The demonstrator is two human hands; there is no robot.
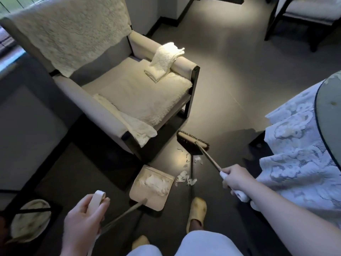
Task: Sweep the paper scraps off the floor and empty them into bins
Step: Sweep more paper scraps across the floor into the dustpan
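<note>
Nearest, at 7 o'clock, the left hand [84, 217] curls its fingers [103, 203] round the pale looped grip of the dustpan handle [118, 217], which runs as a thin rod up toward 1 o'clock to the dustpan [150, 187]. The pan rests on the dark floor [230, 85] with its open mouth facing 1 o'clock, and a heap of white paper already lies inside it. At 4 o'clock the right hand [234, 179] wraps its fingers tight about the white grip of the broom handle [212, 162]; this shaft has its long axis slanting from the hand up toward 10 o'clock, ending at the broom head [191, 143]. The head lies crosswise to the shaft, bristles down on the floor, just beyond the pan's mouth. The paper scraps [185, 177] still loose lie on the floor between the broom head and the pan, a cluster touching the pan's right front corner and smaller bits nearer the bristles. A foot in a yellow slipper [197, 209] stands just right of the pan. At 3 o'clock hangs a white lace cloth [295, 154] over a round bench. Farther off at 11 o'clock stands a cream armchair [118, 84] with lace covers.
</note>
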